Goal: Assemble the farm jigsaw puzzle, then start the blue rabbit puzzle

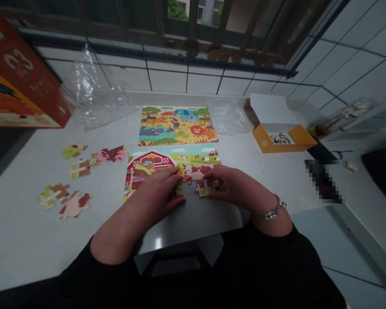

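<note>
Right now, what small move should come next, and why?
Probably ease the loose piece in the right hand up toward the lower edge of the farm puzzle: it lies just below the printed cow, with bare table around it, while the left hand rests over the puzzle.

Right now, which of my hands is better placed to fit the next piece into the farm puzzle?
Probably the right: your right hand has its fingers on a piece just below the puzzle's cow, while your left hand lies partly over the barn side.
</note>
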The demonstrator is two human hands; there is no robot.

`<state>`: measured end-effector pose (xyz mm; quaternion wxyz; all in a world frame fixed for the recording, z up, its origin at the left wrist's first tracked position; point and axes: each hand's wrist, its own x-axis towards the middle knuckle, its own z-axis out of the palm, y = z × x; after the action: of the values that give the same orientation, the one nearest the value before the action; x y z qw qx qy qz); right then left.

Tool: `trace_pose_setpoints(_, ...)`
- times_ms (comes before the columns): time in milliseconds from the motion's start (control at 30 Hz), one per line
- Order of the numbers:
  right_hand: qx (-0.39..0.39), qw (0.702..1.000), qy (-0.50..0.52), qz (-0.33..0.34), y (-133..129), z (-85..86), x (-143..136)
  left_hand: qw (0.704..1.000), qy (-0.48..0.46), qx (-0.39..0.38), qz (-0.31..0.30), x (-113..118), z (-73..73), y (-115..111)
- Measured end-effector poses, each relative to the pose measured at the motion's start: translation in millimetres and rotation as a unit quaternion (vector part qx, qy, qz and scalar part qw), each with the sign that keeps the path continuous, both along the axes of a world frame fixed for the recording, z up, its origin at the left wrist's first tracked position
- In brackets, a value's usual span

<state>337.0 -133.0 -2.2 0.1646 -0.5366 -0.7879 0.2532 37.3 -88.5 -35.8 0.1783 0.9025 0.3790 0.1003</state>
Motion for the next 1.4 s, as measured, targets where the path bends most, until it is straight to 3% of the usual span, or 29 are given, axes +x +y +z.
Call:
trace_pose_setpoints(433, 0.026, 0.999, -0.008, 0.021, -1.4, -0.3, -2.2, 0.999, -0.04, -0.022, -0.009, -4.5, 0.3, 2.0)
trace_pose_setpoints(833, 0.078, 0.993, -0.025, 0.09, -1.6, -4.9, -45.5, 0.996, -0.067, -0.054, -0.021, -12.5, 0.3, 3.5)
trace_pose_setpoints(1400, 0.063, 0.992, -0.022, 0.103, 0.4, 0.3, -42.3, 0.994, -0.087, -0.047, -0.047, -13.0, -0.7, 6.5)
